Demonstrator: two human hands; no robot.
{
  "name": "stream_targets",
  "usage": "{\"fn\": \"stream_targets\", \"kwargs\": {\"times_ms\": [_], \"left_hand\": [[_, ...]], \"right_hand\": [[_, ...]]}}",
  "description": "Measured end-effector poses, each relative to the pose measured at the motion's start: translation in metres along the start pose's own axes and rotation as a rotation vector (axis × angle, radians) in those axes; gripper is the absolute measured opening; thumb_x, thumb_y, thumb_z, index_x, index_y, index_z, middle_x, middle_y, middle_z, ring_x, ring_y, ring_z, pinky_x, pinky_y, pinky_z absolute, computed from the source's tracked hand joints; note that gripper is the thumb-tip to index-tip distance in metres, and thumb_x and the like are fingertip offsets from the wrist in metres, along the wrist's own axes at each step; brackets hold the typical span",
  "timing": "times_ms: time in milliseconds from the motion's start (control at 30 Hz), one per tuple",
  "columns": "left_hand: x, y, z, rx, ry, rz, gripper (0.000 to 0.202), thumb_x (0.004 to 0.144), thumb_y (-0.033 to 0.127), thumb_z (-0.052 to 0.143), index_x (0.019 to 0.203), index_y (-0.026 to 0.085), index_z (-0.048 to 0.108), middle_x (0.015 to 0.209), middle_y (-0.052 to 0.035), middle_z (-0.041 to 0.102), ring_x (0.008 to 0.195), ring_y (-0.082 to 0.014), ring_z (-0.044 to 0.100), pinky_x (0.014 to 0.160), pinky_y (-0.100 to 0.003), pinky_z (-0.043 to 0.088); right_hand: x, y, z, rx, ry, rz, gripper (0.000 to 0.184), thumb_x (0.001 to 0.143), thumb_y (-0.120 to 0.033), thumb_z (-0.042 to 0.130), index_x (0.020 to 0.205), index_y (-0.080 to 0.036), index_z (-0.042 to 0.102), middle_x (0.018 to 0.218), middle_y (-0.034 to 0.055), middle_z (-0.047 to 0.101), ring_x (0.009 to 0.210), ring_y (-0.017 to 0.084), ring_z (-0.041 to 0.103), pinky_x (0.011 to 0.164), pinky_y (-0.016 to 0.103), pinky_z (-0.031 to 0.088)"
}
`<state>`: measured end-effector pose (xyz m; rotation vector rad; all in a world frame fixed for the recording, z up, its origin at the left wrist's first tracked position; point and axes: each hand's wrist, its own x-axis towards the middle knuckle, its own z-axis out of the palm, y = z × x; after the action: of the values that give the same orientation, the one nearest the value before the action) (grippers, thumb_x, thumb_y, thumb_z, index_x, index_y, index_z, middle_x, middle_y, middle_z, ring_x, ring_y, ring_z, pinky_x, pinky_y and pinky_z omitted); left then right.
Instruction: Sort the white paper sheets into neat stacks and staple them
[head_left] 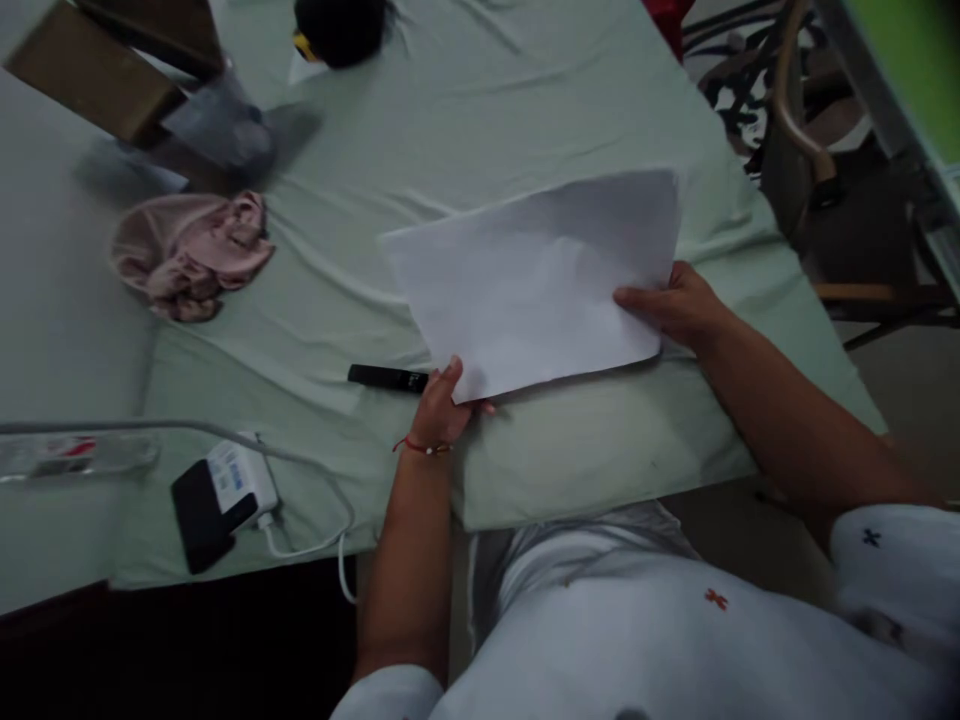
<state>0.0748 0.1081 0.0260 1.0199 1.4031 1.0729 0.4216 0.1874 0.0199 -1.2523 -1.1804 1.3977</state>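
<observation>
A white sheet of paper point(532, 285) is held slightly tilted over the green-covered table point(555, 440). My left hand point(442, 402) grips its near left corner, thumb on top and fingers underneath. At the right edge, my right hand point(679, 308) pinches the sheet, the thumb lying across its upper face and the other fingers mostly hidden behind. Just left of my left hand lies a slim black object point(386, 378), its right end hidden by that hand; I cannot make out its kind.
A pink cloth point(202, 255) lies at the left. Beyond it stand brown box-like pieces point(112, 75). A white device with a cable point(244, 475) and a black phone-like object point(199, 520) sit near the front left edge. At the back is a dark round item point(341, 30). A chair point(795, 150) stands right.
</observation>
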Motion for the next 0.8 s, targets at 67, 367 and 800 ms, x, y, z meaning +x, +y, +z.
{"fn": "stream_targets", "kwargs": {"times_ms": [67,367,800], "left_hand": [[-0.001,0.001,0.001,-0.002,-0.110,-0.088,0.072,0.077,0.080,0.070,0.101,0.012,0.071,0.076,-0.0137,0.075,0.057,-0.0247,0.071,0.039,-0.029,0.048],[-0.006,-0.004,0.004,0.078,-0.198,-0.150,0.047,0.081,0.059,0.080,0.083,0.015,0.062,0.066,-0.0072,0.073,0.035,-0.0077,0.048,0.030,-0.019,0.027],[-0.011,-0.005,0.006,-0.094,-0.053,-0.065,0.044,0.076,0.052,0.086,0.085,0.019,0.059,0.055,0.0050,0.058,0.037,-0.0076,0.049,0.030,-0.017,0.033]], "right_hand": [[0.002,0.010,0.001,-0.015,-0.008,0.022,0.045,0.063,-0.050,0.096,0.087,-0.021,0.071,0.084,0.0055,0.074,0.077,0.024,0.070,0.067,0.042,0.064],[0.001,0.019,-0.004,-0.009,0.043,-0.034,0.049,0.066,-0.058,0.094,0.084,-0.019,0.071,0.079,0.0031,0.069,0.068,0.018,0.065,0.055,0.031,0.055],[0.000,0.009,0.010,-0.198,0.035,-0.204,0.056,0.081,-0.070,0.077,0.065,-0.021,0.055,0.062,-0.0008,0.044,0.059,0.012,0.043,0.051,0.027,0.034]]}}
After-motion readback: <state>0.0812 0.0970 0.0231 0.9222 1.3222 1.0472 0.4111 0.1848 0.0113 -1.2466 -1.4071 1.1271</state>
